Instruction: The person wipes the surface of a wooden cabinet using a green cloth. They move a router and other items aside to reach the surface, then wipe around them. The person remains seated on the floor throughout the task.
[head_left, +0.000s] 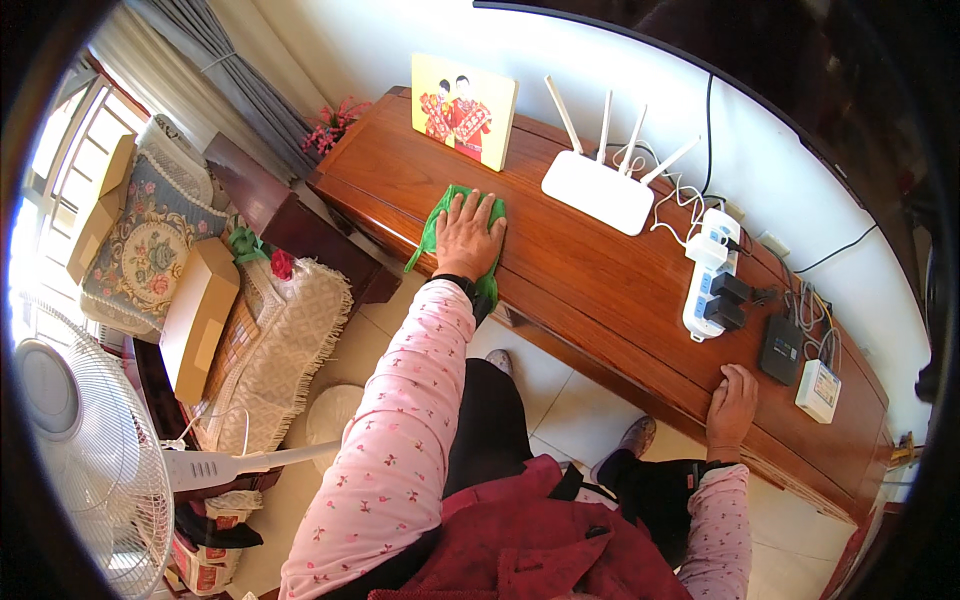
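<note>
My left hand (469, 236) lies flat on a green cloth (444, 208), pinning it to the glossy brown wooden cabinet top (592, 300). Part of the cloth hangs over the front edge near my wrist. Just beyond the fingertips stands a yellow picture panel (465, 109) showing two people in red. My right hand (731, 409) rests on the cabinet's front edge farther right, with nothing in it. Near that hand are a black box (781, 349) and a small white box (817, 391) with cables.
A white router (598, 191) with upright antennas sits by the wall. Beside it, a white power strip (703, 296) carries several plugs and loose cables. At left are a standing fan (90, 442), a cushioned seat (274, 352) and a cardboard box (199, 319). Pink flowers (334, 124) stand past the cabinet's end.
</note>
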